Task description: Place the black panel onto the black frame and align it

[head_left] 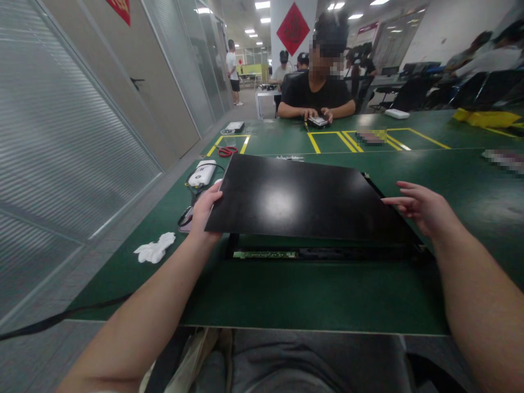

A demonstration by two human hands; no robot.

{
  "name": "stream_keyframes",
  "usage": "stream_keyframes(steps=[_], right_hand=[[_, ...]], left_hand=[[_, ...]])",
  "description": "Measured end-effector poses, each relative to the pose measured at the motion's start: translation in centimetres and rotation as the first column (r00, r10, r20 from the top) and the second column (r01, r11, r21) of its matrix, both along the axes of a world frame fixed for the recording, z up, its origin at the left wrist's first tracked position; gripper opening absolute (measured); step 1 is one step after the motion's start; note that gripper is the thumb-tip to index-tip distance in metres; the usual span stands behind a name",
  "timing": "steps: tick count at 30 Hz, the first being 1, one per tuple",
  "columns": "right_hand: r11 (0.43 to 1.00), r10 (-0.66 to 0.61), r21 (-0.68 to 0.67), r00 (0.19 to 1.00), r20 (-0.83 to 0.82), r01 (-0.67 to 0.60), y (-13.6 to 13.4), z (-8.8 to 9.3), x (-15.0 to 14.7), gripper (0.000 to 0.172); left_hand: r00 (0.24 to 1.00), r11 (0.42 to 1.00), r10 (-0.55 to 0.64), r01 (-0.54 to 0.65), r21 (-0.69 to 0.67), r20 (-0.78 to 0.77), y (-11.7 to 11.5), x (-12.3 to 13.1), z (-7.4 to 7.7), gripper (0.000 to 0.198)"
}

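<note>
My left hand [203, 206] grips the left edge of a flat black screen panel [315, 204], thumb on top and the other fingers beneath. That side is raised, and the panel slopes down to the right; its glossy face reflects a light. Below it lies a thin black frame [352, 254], with a green circuit board strip [264, 255] along its near side. My right hand [429, 212] is beside the panel's right edge, fingers stretched and apart, holding nothing. Whether its fingertips touch the frame, I cannot tell. The panel hides most of the frame's inside.
On the green table [311, 300], a crumpled white tissue [155, 248], a white device [202, 173] with cables and red-handled scissors [227, 151] sit to the left. Opposite, a person in black [317, 90] handles a small device [318, 121]. Yellow tape marks the far side.
</note>
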State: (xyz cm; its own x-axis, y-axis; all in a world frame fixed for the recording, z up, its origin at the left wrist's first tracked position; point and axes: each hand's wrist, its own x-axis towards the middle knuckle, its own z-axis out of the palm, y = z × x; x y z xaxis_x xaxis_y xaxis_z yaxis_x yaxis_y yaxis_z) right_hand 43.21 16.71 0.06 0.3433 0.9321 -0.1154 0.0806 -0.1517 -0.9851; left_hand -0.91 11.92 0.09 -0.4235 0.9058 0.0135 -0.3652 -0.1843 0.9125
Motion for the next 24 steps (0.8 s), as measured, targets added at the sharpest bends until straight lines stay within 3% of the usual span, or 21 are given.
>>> stream_keyframes(steps=[5,14,24], right_hand=[[1.000,-0.012,-0.010,0.998,0.056,0.013,0.4,-0.6,-0.2,0.038],[0.998,-0.051,-0.027,0.999,0.015,0.052,0.4,-0.4,0.1,0.029],[0.992,-0.119,-0.026,0.991,0.064,0.121,0.5,-0.4,0.2,0.026]], left_hand=[[0.998,0.998,-0.054,0.055,0.020,-0.021,0.2,-0.2,-0.6,0.037],[0.991,0.993,-0.118,0.117,-0.019,-0.057,0.4,0.5,-0.9,0.038],[0.991,0.988,-0.114,0.107,-0.113,-0.063,0.3,0.7,-1.5,0.041]])
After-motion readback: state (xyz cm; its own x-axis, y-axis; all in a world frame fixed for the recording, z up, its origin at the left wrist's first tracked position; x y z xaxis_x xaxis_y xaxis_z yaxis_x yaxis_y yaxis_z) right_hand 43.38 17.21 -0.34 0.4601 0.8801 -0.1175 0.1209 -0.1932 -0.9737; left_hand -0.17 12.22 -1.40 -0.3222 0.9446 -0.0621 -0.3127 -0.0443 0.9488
